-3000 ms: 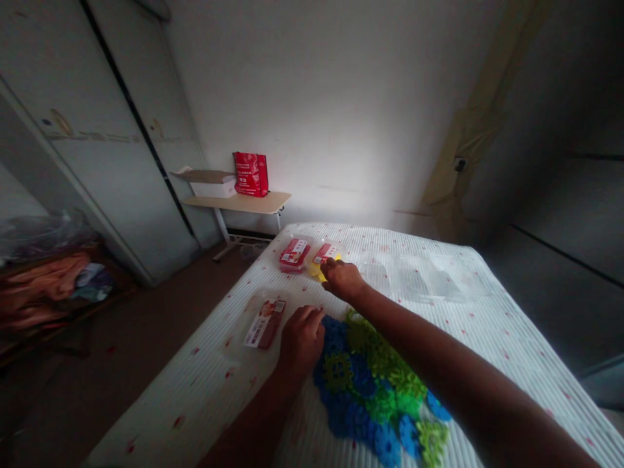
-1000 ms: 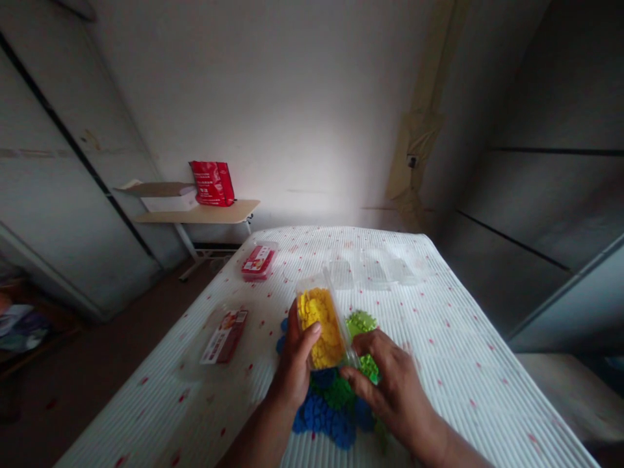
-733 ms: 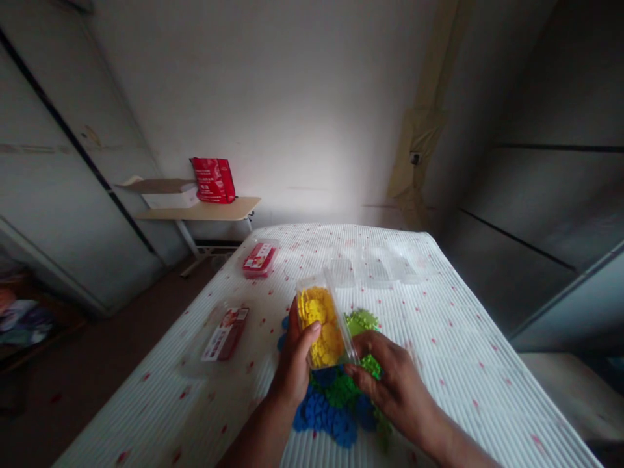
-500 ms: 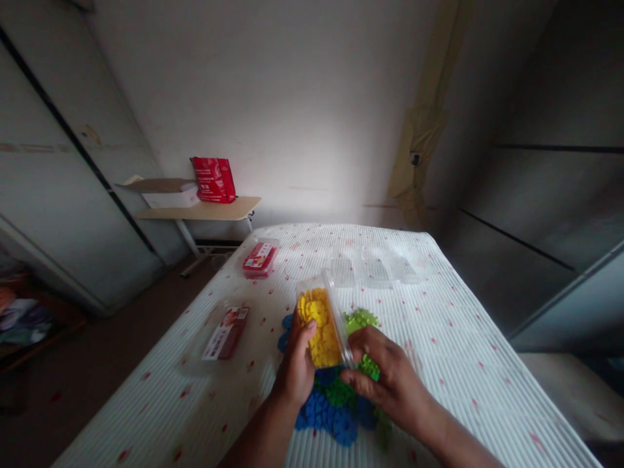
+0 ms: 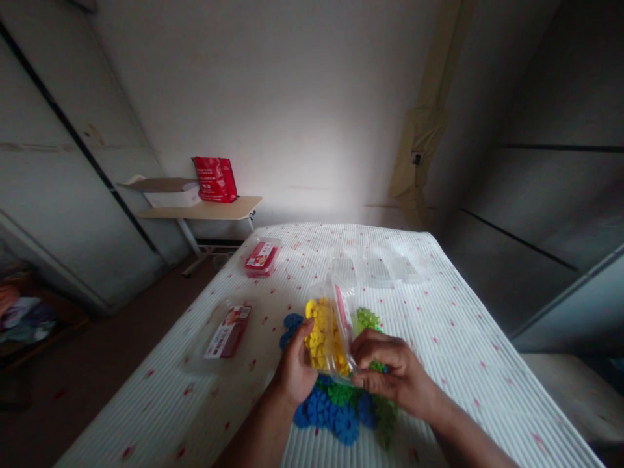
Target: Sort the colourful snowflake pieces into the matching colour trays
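My left hand (image 5: 296, 372) is wrapped round a clear plastic box (image 5: 333, 373) full of yellow snowflake-shaped pieces (image 5: 318, 335), held tilted above the table. Along the right side of the box stands its clear lid (image 5: 343, 311), slanted, with a pink label. Thumb and fingers of my right hand (image 5: 390, 370) are closed on the lid's near edge; where the lid meets the box is hard to make out. Below both hands lies a loose heap of blue pieces (image 5: 346, 424) and green pieces (image 5: 368, 318), partly hidden by the box and the right hand.
A labelled clear lid (image 5: 227, 333) lies at the left. Farther back sits a box with red contents (image 5: 262, 257). Several clear trays (image 5: 377, 268) stand near the far edge. Beyond, a side table (image 5: 224, 208) carries a red bag (image 5: 216, 180) and a white box (image 5: 173, 196).
The lid has swung leftward over the yellow pieces, and its pink label now shows. The box has turned and dropped slightly, with my right hand moving along with the lid.
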Demonstrator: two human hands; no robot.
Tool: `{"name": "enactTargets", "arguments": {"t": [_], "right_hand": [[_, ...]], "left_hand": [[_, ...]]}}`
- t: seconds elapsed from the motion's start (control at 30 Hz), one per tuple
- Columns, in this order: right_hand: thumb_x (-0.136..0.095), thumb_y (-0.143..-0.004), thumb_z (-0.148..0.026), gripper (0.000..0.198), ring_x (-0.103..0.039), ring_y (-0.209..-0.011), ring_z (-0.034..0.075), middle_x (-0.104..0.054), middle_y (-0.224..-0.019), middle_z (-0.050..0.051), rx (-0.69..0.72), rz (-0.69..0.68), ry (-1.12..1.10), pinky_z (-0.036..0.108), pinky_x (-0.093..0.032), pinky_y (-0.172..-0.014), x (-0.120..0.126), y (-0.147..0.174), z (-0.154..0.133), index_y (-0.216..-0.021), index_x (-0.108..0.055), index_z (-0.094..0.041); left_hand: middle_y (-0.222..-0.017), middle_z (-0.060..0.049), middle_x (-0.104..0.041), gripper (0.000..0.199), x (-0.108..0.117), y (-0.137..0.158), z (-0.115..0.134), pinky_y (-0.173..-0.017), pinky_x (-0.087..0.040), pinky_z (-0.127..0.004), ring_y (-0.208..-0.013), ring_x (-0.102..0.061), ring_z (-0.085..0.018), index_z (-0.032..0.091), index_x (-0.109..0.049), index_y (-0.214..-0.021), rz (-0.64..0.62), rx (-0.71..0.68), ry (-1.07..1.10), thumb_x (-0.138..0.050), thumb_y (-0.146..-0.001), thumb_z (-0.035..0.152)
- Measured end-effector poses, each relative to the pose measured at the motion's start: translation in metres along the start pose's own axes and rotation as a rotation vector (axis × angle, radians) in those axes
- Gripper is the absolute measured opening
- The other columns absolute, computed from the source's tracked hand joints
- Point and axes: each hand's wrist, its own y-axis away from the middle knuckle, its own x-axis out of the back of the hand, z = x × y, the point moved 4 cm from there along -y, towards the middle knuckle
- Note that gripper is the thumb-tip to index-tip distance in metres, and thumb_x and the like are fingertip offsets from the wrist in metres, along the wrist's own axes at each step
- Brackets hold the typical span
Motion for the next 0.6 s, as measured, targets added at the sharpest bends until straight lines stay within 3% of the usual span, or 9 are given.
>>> {"name": "enactTargets", "arguments": {"t": [0.17, 0.27, 0.47, 0.6], "right_hand": [[-0.051, -0.084, -0.021, 0.003, -0.057, -0.077, 0.016, -0.059, -0.08, 0.003, 0.127, 0.063, 0.241, 0.028, -0.048, -0.065, -0.004, 0.004, -0.007, -0.082, -0.051, -0.02], [-0.047, -0.078, -0.01, 0.012, -0.056, -0.083, 0.018, -0.06, -0.086, 0.007, 0.177, 0.149, 0.505, 0.033, -0.049, -0.07, -0.013, 0.009, -0.008, -0.085, -0.05, -0.019], [-0.05, -0.072, -0.011, 0.012, -0.058, -0.097, 0.024, -0.06, -0.107, 0.012, 0.043, 0.319, 0.659, 0.038, -0.052, -0.076, -0.012, 0.016, 0.011, -0.08, -0.05, -0.02], [-0.047, -0.074, -0.014, 0.029, -0.061, -0.097, 0.022, -0.063, -0.108, 0.012, 0.001, 0.314, 0.643, 0.034, -0.055, -0.073, -0.001, 0.021, 0.026, -0.102, -0.053, -0.019]], "left_hand": [[-0.079, -0.002, -0.071, 0.023, 0.004, -0.001, 0.001, -0.079, -0.052, -0.033, -0.089, -0.066, -0.022, 0.017, -0.065, -0.087, -0.004, 0.028, 0.026, -0.068, -0.068, 0.031], [-0.084, -0.004, -0.071, 0.027, 0.004, -0.002, 0.0, -0.08, -0.052, -0.034, -0.089, -0.066, -0.023, 0.017, -0.065, -0.093, -0.02, 0.038, 0.011, -0.065, -0.071, 0.032], [-0.096, -0.004, -0.07, 0.038, 0.002, -0.001, 0.006, -0.088, -0.049, -0.034, -0.099, -0.063, -0.023, 0.019, -0.062, -0.108, 0.021, -0.048, -0.045, -0.064, -0.073, 0.033], [-0.096, -0.005, -0.07, 0.035, 0.006, -0.001, 0.006, -0.089, -0.049, -0.034, -0.101, -0.062, -0.024, 0.017, -0.064, -0.103, 0.076, -0.049, -0.043, -0.065, -0.07, 0.032]]}}
